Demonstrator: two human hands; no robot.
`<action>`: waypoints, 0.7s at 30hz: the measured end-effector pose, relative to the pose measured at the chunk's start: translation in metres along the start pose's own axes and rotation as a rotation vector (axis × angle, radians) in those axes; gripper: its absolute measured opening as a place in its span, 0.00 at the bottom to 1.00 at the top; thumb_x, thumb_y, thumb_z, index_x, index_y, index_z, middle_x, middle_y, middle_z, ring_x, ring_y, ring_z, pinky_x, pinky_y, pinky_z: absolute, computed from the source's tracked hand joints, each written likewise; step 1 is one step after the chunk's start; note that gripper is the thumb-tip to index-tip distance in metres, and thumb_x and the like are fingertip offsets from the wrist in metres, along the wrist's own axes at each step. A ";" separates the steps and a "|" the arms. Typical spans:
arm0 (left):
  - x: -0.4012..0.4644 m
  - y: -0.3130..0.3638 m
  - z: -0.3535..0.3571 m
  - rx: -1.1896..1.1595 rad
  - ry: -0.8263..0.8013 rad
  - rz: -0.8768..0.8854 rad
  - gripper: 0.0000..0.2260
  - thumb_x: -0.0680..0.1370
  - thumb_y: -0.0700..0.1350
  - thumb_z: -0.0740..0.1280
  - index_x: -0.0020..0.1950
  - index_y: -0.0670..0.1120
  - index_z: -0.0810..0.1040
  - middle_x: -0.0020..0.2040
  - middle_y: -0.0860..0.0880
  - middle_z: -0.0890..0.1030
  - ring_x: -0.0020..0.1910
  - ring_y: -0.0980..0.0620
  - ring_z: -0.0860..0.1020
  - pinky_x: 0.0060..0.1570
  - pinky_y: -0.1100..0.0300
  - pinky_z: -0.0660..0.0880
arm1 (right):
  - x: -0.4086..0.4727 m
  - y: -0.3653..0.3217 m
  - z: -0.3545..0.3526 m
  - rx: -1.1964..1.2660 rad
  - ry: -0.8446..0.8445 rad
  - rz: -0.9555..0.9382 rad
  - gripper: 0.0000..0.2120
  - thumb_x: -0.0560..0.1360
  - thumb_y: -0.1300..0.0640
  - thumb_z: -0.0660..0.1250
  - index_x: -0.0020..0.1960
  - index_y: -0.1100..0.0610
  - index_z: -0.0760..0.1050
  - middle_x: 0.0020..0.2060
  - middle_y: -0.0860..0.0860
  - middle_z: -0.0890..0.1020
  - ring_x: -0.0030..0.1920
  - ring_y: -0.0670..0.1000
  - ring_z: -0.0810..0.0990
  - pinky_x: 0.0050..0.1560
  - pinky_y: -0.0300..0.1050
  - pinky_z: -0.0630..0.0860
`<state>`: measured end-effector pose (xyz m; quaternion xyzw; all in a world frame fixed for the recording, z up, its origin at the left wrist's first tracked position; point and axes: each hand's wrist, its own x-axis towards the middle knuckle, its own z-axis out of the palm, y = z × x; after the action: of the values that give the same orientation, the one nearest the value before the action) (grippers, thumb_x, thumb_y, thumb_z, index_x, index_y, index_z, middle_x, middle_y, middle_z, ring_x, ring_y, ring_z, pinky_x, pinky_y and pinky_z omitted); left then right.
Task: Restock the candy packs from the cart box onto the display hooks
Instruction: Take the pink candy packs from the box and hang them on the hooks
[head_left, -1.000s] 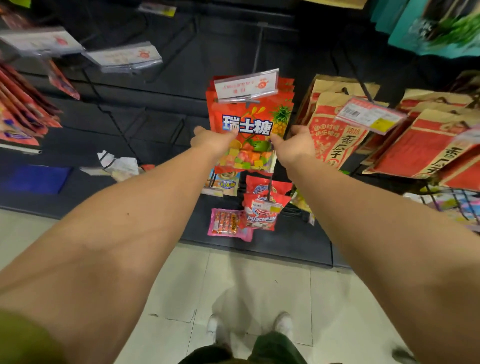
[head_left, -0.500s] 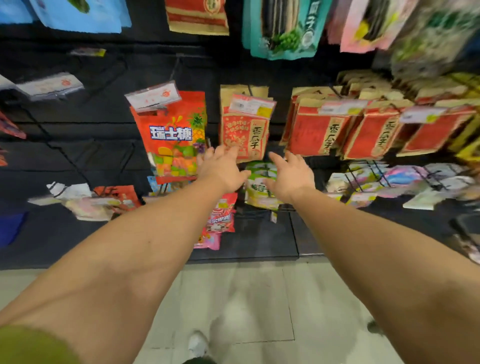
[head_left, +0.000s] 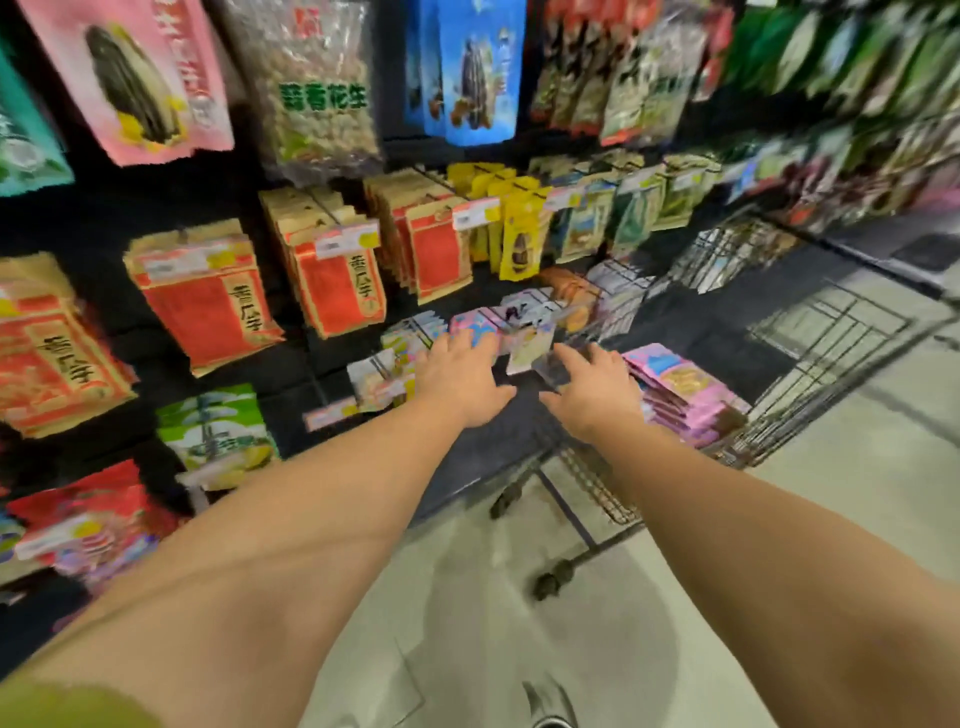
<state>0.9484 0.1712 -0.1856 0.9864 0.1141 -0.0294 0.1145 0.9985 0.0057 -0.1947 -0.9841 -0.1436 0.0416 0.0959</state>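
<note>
- Above the wire cart (head_left: 810, 364), both arms reach forward; the left hand (head_left: 462, 382) and right hand (head_left: 592, 397) hover with fingers loosely spread, grasping nothing.
- Pink candy packs (head_left: 680, 389) lie stacked flat inside the cart, just right of the right hand, long axes running away from the viewer.
- Red-and-tan bags (head_left: 208, 299) hang on the display left of the cart.
</note>
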 end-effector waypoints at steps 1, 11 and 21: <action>0.009 0.018 0.006 0.006 -0.020 0.030 0.35 0.78 0.65 0.64 0.80 0.54 0.56 0.80 0.45 0.59 0.78 0.39 0.57 0.74 0.43 0.59 | 0.000 0.024 -0.001 0.024 0.000 0.042 0.34 0.76 0.40 0.65 0.78 0.44 0.57 0.78 0.56 0.58 0.77 0.60 0.56 0.73 0.58 0.62; 0.118 0.112 0.070 -0.019 -0.157 0.149 0.36 0.78 0.64 0.63 0.80 0.50 0.56 0.79 0.45 0.60 0.77 0.40 0.60 0.74 0.42 0.61 | 0.049 0.181 -0.012 0.079 -0.026 0.374 0.35 0.75 0.41 0.68 0.77 0.44 0.57 0.73 0.55 0.65 0.70 0.60 0.68 0.66 0.57 0.71; 0.270 0.137 0.105 -0.033 -0.301 0.113 0.36 0.77 0.64 0.66 0.79 0.49 0.59 0.77 0.44 0.66 0.74 0.40 0.66 0.69 0.46 0.67 | 0.179 0.258 -0.010 0.104 -0.135 0.477 0.32 0.75 0.46 0.68 0.76 0.51 0.62 0.64 0.58 0.76 0.62 0.60 0.77 0.63 0.54 0.75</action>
<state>1.2389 0.0763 -0.2800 0.9737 0.0404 -0.1684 0.1479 1.2413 -0.1866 -0.2463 -0.9789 0.0889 0.1362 0.1240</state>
